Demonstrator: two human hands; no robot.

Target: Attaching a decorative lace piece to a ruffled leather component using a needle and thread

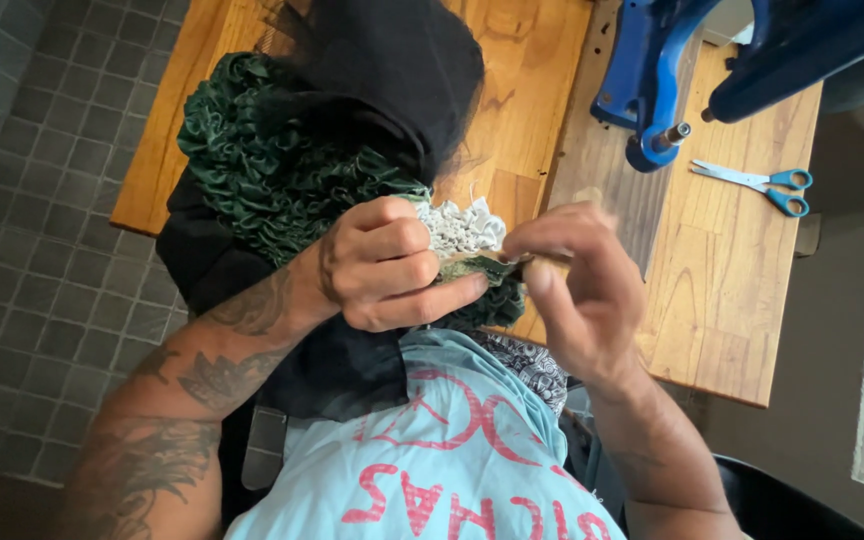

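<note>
Grey square floor tiles (22, 260) fill the left side. Next comes a wooden table (722, 300) with bumpy, shiny green ruffled cloth (262, 170) on it and thin black net (402, 60) piled on top. The left hand (382, 265) is curled tight around the near edge of the ruffles, beside a small white frilly patch (462, 225). The right hand (577, 285) pinches its thumb and finger together on the same edge, just right of the left hand. Farther right sits a blue sewing machine (672, 70), then blue-handled scissors (757, 185) lying flat on the wood.
</note>
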